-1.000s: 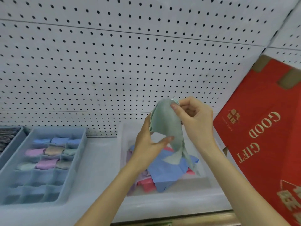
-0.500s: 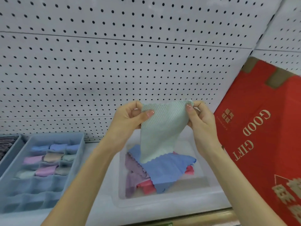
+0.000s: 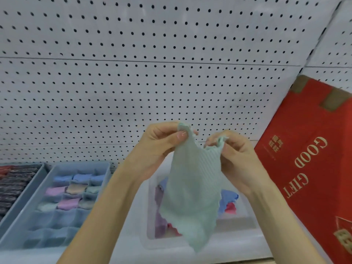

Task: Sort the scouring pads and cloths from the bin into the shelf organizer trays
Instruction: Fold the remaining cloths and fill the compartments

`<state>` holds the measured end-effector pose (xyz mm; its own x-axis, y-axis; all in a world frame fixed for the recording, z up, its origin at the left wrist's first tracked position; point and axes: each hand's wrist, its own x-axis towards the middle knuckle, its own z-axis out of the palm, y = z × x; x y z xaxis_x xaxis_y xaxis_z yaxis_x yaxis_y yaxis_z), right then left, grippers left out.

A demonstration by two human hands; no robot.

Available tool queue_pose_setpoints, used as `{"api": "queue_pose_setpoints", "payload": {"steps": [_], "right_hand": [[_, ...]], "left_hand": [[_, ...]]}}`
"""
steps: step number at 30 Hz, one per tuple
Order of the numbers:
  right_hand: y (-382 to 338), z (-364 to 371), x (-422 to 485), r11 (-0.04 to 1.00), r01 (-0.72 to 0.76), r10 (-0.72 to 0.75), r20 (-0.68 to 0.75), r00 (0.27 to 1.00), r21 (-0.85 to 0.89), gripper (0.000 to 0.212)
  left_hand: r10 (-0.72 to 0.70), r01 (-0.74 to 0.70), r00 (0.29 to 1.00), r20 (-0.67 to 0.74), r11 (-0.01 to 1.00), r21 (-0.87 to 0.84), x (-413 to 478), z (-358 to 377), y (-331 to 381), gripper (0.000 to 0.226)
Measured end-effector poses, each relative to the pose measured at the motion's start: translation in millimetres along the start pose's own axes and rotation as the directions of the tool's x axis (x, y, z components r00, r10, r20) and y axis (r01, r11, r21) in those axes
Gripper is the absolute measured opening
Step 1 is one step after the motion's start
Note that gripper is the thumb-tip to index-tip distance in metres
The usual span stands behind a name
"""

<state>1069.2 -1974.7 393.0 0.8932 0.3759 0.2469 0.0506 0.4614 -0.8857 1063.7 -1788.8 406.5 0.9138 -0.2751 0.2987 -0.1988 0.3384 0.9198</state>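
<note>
Pegboard behind, our left hand and right hand pinch top corners of the green cloth; it hangs toward six o'clock, organizer tray at eight o'clock, nearer our left.

2 bare forearms, left hand, right hand, rounded glossy nails

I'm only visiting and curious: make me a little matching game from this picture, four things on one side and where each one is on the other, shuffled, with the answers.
Things:
1. green cloth
2. clear bin
3. blue organizer tray
4. red box

Places:
A. far right, tilted
B. lower left
C. pinched at its top by the left hand and the right hand
D. centre, beneath the hands

Pairs: 1-C, 2-D, 3-B, 4-A
</note>
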Motion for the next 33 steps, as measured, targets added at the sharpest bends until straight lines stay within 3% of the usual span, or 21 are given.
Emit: {"api": "queue_pose_setpoints", "payload": {"steps": [3, 8, 11, 14, 18, 21, 23, 27, 33], "right_hand": [[3.3, 15.5, 7.9, 0.995, 0.058, -0.055, 0.034, 0.998, -0.084, 0.026], [4.3, 32.3, 6.8, 0.966, 0.18, -0.191, -0.043, 0.981, -0.185, 0.021], [0.6, 38.2, 3.1, 0.963, 0.185, -0.2, -0.064, 0.978, -0.194, 0.014], [-2.0, 42.3, -0.5, 0.963, 0.177, -0.195, -0.072, 0.978, -0.206, 0.014], [-3.6, 42.0, -5.1, 0.924, 0.21, -0.247, -0.08, 0.966, -0.319, 0.019], [-5.5, 42.5, -9.8, 0.913, 0.216, -0.271, -0.12, 0.955, -0.348, 0.006], [-5.6, 41.1, -12.2, 0.903, 0.204, -0.282, -0.164, 0.945, -0.377, 0.007], [-2.9, 30.4, -12.6, 0.893, 0.14, -0.275, -0.273, 0.922, -0.427, 0.008], [10.6, 9.4, -8.9, 0.885, 0.01, -0.243, -0.442, 0.863, -0.466, 0.009]], "left_hand": [[-0.029, 0.03, 0.999, 0.014, 0.993, -0.114, 5.4, 8.5, -9.6, 0.009], [-0.017, 0.016, 1.0, -0.004, 0.98, -0.2, 3.5, 17.2, -11.2, 0.009], [-0.049, 0.044, 0.999, -0.024, 0.984, -0.172, 2.5, 16.4, -10.8, 0.034], [-0.09, 0.08, 0.995, -0.038, 0.974, -0.212, 0.5, 15.2, -11.6, 0.017], [-0.077, 0.075, 0.997, -0.003, 0.974, -0.214, -3.5, 11.1, -11.3, 0.017], [-0.062, 0.058, 0.998, -0.024, 0.989, -0.134, -6.8, 5.3, -8.6, 0.021], [-0.052, 0.047, 0.997, -0.055, 0.994, -0.099, -11.1, 0.2, -7.7, 0.005], [-0.076, 0.065, 0.981, -0.177, 0.996, -0.067, -18.5, -16.7, -7.1, 0.017], [-0.151, 0.174, 0.972, -0.178, 0.978, 0.118, -22.0, -35.0, -15.7, 0.029]]}}
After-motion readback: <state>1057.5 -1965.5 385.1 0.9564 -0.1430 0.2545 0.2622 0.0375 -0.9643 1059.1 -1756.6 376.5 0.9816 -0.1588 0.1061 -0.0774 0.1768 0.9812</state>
